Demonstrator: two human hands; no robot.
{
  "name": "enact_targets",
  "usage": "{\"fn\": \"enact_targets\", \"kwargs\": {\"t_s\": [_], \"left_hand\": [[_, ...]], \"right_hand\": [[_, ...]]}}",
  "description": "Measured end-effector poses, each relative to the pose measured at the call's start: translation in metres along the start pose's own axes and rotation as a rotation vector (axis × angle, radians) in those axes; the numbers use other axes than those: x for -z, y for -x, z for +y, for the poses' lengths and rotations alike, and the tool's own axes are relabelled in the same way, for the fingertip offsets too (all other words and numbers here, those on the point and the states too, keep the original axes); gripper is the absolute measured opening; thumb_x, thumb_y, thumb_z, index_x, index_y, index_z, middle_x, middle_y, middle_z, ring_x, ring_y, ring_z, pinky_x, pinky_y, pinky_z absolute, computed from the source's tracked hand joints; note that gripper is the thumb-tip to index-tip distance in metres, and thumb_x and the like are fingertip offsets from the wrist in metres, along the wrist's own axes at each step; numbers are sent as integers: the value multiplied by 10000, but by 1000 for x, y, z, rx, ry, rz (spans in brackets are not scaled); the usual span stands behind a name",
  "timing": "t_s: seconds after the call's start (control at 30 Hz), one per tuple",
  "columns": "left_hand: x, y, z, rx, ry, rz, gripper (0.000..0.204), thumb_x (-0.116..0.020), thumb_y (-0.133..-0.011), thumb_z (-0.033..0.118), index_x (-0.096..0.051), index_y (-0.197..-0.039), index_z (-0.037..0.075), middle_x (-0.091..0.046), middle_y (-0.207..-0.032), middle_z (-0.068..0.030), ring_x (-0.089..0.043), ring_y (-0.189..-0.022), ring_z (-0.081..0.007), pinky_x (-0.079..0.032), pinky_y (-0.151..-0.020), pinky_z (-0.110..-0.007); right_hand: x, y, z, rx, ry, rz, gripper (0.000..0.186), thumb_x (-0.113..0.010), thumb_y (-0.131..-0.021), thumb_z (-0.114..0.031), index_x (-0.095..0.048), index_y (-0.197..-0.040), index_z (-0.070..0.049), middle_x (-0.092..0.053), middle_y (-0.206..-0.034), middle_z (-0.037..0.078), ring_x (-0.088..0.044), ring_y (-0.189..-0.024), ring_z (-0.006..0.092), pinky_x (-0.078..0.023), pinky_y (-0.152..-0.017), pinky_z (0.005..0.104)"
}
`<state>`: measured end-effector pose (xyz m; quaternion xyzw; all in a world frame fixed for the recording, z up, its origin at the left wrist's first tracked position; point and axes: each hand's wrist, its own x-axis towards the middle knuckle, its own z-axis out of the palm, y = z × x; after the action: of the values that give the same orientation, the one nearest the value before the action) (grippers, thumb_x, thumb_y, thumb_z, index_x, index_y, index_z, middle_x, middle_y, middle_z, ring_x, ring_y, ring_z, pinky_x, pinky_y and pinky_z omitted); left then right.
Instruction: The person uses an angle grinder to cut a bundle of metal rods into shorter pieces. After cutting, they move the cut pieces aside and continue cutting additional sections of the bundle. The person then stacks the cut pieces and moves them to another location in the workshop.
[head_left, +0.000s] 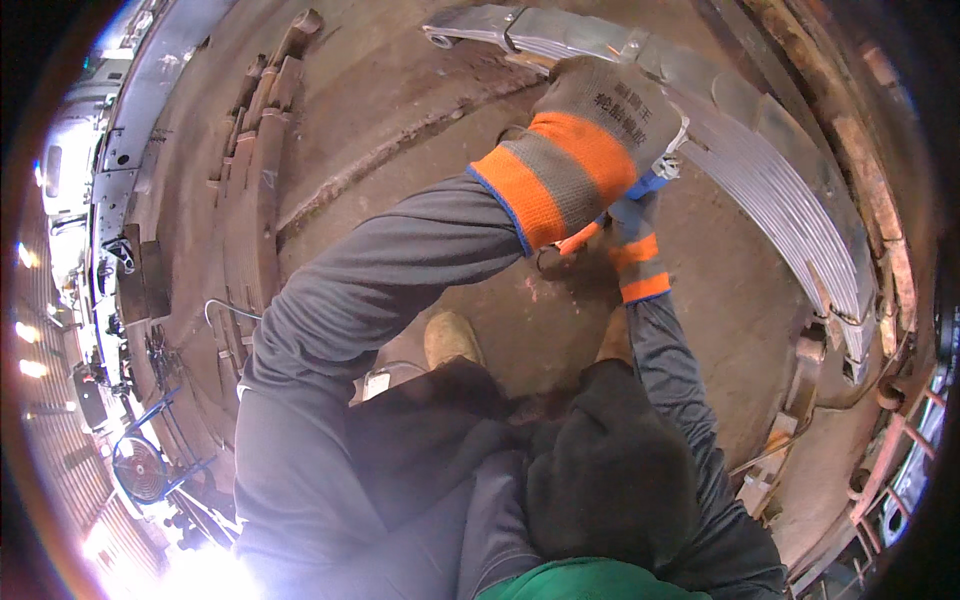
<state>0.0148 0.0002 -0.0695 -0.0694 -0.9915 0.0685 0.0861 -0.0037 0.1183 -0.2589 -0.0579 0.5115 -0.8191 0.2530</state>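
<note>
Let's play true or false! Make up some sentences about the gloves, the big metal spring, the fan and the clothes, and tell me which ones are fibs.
1. The gloved left hand and gloved right hand have orange bands at their wrists. True.
2. The leaf spring is one solid piece. False: the leaf spring shows many stacked metal strips.
3. The fan is at the picture's upper right. False: the fan is at the lower left.
4. A tan shoe shows on the floor. True.
5. The sleeves are yellow. False: the sleeves are grey.
</note>
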Motion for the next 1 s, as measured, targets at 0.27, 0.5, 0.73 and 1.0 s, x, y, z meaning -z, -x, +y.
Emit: {"fn": "enact_targets", "kwargs": {"t_s": [0.27, 0.5, 0.73, 1.0], "left_hand": [[28, -10, -5, 91, -4, -116, 162, -637, -846, 180, -732, -953, 102, -727, -1003, -113, -718, -902, -273, -561, -694, -416], [-1, 21, -23, 148, 119, -57, 236, -607, -894, 199, -734, -1076, 120, -729, -1075, -101, -705, -977, -276, -552, -719, -434], [-16, 34, -45, 356, 363, -189, 326, -577, -935, 220, -663, -1236, 130, -736, -1063, -108, -714, -961, -288, -553, -764, -437], [-77, 145, -70, 479, 507, -377, 315, -623, -839, 418, -732, -1034, 196, -723, -899, -139, -701, -850, -340, -546, -723, -468]], "right_hand": [[26, -40, 19, 267, 143, -48, 449, -737, -683, 58, -597, -1070, -122, -633, -954, 5, -630, -825, 151, -557, -700, 324], [33, -34, 27, 45, 141, 14, 471, -755, -693, 76, -597, -1085, -133, -624, -974, -5, -614, -825, 146, -554, -713, 325], [10, -18, 6, 43, 290, -2, 455, -853, -623, -3, -638, -1017, -83, -663, -906, 33, -645, -770, 178, -561, -676, 360], [19, 10, 52, -140, 736, -88, 669, -918, -534, -239, -622, -1101, -44, -685, -977, 75, -664, -831, 208, -569, -713, 398]]}}
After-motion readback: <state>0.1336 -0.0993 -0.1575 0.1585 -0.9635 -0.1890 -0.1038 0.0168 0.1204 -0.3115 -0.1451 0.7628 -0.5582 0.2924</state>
